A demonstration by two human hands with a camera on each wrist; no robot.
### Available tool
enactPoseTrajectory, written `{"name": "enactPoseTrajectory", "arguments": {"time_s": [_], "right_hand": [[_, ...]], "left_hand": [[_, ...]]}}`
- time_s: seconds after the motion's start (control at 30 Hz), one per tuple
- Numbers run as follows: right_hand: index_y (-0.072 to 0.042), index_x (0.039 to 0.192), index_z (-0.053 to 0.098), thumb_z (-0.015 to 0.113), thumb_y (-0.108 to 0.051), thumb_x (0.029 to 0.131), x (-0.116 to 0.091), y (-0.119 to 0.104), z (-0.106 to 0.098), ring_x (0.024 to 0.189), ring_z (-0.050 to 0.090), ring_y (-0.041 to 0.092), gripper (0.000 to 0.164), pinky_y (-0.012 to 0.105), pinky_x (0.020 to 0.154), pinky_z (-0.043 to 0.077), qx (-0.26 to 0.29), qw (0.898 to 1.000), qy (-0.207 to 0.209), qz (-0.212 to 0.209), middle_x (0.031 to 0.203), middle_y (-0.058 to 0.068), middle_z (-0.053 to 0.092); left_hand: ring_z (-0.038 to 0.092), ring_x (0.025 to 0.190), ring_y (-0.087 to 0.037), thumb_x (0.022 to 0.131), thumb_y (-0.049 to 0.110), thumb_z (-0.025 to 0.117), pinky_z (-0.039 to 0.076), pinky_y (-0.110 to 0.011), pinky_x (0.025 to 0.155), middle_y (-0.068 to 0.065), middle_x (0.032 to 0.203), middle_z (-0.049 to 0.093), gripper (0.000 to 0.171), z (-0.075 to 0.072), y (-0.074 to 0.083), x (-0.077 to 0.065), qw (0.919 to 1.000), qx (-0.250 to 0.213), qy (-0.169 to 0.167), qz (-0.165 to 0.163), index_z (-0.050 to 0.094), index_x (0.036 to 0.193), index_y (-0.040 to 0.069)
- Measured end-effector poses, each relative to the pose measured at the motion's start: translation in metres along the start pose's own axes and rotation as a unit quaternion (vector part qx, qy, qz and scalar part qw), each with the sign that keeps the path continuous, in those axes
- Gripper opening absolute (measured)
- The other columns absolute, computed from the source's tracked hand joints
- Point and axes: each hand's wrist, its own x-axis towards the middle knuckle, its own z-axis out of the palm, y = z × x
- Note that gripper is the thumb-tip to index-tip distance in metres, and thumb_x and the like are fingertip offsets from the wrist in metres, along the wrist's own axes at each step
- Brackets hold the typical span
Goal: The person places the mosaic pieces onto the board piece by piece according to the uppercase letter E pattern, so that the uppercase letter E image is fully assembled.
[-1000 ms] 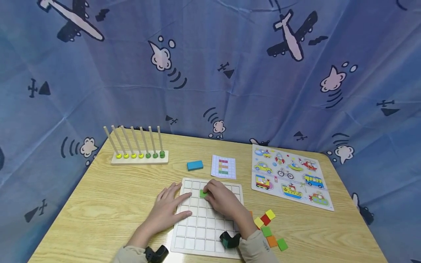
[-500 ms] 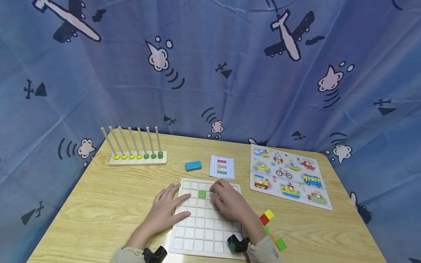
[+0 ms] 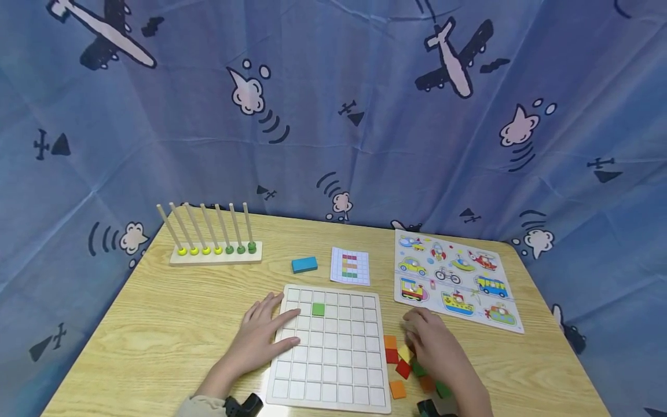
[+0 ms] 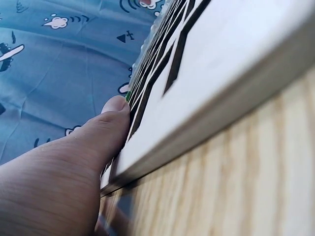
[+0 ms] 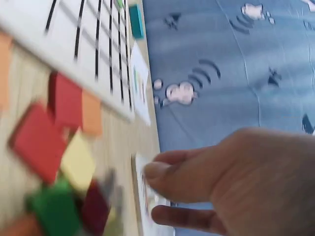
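Observation:
A white grid board (image 3: 312, 354) lies on the table with one green square tile (image 3: 318, 309) in a cell of its second row from the back. My left hand (image 3: 259, 336) rests with spread fingers along the board's left edge, and its thumb (image 4: 110, 115) lies on the board in the left wrist view. Right of the board, my right hand (image 3: 432, 344) hovers over a cluster of coloured square tiles, partly hiding them. Its fingers are loosely bent, with nothing visible between them. Red tiles (image 5: 39, 142), a yellow tile (image 5: 78, 162) and a green tile (image 5: 54, 209) lie below it.
A printed pattern card (image 3: 350, 266) and a blue block (image 3: 304, 264) lie behind the board. The peg rack (image 3: 216, 255) with yellow and green beads stands back left. At the right lies a vehicle puzzle board (image 3: 458, 278). A blue curtain (image 3: 333, 116) hangs behind the table.
My right hand has let go of the green tile, leaving it in its cell, and has moved right and towards me over the loose tiles. My left hand has stayed in place.

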Motion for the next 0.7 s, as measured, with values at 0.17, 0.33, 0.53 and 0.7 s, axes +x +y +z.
{"name": "enactPoseTrajectory", "arguments": {"time_s": [0.17,0.33,0.53,0.7], "right_hand": [[-0.013,0.113,0.065,0.068,-0.001,0.085,-0.012,0.016,0.000,0.109,0.051,0.030,0.030,0.051,0.094,0.047,-0.010,0.998,-0.040,0.047,0.121,0.010,0.056],[-0.013,0.108,0.067,0.071,0.001,0.080,-0.016,0.020,0.004,0.103,0.054,0.028,0.032,0.052,0.093,0.047,-0.010,0.998,-0.044,0.052,0.113,0.008,0.060],[-0.012,0.107,0.067,0.074,-0.008,0.081,-0.015,0.023,0.008,0.100,0.056,0.024,0.027,0.048,0.092,0.049,-0.015,0.998,-0.034,0.055,0.107,0.005,0.062],[-0.011,0.112,0.065,0.075,-0.019,0.083,-0.014,0.028,0.007,0.102,0.055,0.024,0.032,0.048,0.092,0.049,-0.005,0.996,-0.048,0.071,0.111,0.007,0.060]], "left_hand": [[0.017,0.145,-0.033,0.087,0.059,0.058,0.010,-0.058,0.114,-0.009,0.157,0.027,0.058,0.000,0.000,0.000,0.9999,0.004,0.007,0.006,0.050,0.139,0.034],[0.017,0.145,-0.033,0.087,0.058,0.058,0.009,-0.057,0.114,-0.009,0.157,0.026,0.058,0.000,-0.001,-0.001,1.0000,0.003,0.008,0.004,0.050,0.139,0.034],[0.014,0.146,-0.032,0.087,0.060,0.057,0.009,-0.057,0.114,-0.007,0.157,0.025,0.059,-0.001,-0.001,-0.001,1.0000,0.001,-0.001,0.000,0.048,0.140,0.035],[0.013,0.147,-0.029,0.088,0.062,0.054,0.008,-0.055,0.115,-0.005,0.158,0.024,0.058,0.000,-0.001,-0.001,1.0000,0.003,-0.007,-0.004,0.047,0.140,0.038]]}}
